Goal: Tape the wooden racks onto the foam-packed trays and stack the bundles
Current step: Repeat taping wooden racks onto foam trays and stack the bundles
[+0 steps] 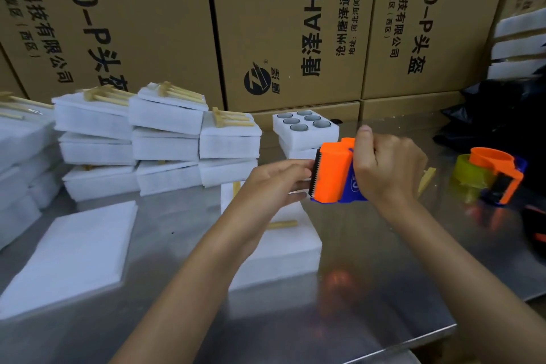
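Dispenser [334, 174] gripped by right hand [384, 168]; left hand [277, 183] fingers curled at blade, pinch unclear; tray [283, 242] beneath fingers judged light, soft, best held by edges

shiny steel table [165, 319] with stacks of white foam bundles [165, 142], a flat foam sheet [74, 251], and a spare tape dispenser [490, 177] on it

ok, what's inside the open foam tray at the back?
The open foam tray holds six round glass cups, rims up, one per hole. Their lower parts are buried in the foam, so contents and bases are hidden.
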Available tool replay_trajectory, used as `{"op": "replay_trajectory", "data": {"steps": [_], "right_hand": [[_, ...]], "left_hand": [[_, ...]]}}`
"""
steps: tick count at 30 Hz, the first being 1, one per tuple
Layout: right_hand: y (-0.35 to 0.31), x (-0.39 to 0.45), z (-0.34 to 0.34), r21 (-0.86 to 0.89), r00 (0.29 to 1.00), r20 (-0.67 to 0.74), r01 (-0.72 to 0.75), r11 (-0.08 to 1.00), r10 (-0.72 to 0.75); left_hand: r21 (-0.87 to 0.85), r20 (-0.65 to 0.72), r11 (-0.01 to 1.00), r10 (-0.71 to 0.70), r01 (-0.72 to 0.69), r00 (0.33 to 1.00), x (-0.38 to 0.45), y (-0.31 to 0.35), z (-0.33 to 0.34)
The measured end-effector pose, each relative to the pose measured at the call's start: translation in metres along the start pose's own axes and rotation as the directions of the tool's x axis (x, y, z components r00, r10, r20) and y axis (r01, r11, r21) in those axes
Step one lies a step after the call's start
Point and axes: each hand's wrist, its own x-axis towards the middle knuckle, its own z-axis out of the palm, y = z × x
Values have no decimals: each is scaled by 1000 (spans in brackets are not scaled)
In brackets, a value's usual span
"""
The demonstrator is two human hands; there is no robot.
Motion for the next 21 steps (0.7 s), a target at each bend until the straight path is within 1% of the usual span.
{"op": "replay_trajectory", "data": {"steps": [2,5,9,11,13,16,19,21], "right_hand": [[-5,-2,1,29,1000,29,-13,1000,12],[-13,-4,4,50,998,54,-20,999,17],[-22,-2,9,48,996,84,-35,998,31],[-25,0,12,35,994,112,-23,999,19],[-28,3,16,-7,987,159,-4,1000,5],[-29,11,24,-83,971,239,49,995,-28],[-30,24,36,-89,945,322,91,992,-58],[-28,32,42,-94,932,348,142,985,-101]], "left_hand": [[4,-43,1000,14,-14,999,-4,-4,-3],[-65,-96,998,3,-10,995,-6,-7,-9],[-186,-80,982,-55,40,995,0,-14,-21],[-208,-80,976,-79,61,994,6,-17,-25],[-187,-118,980,-84,61,989,11,-20,-27],[-149,-219,988,-71,39,973,21,-20,-30],[-89,-312,996,-8,-21,950,30,-13,-32],[-86,-352,995,16,-50,936,33,-6,-37]]}}
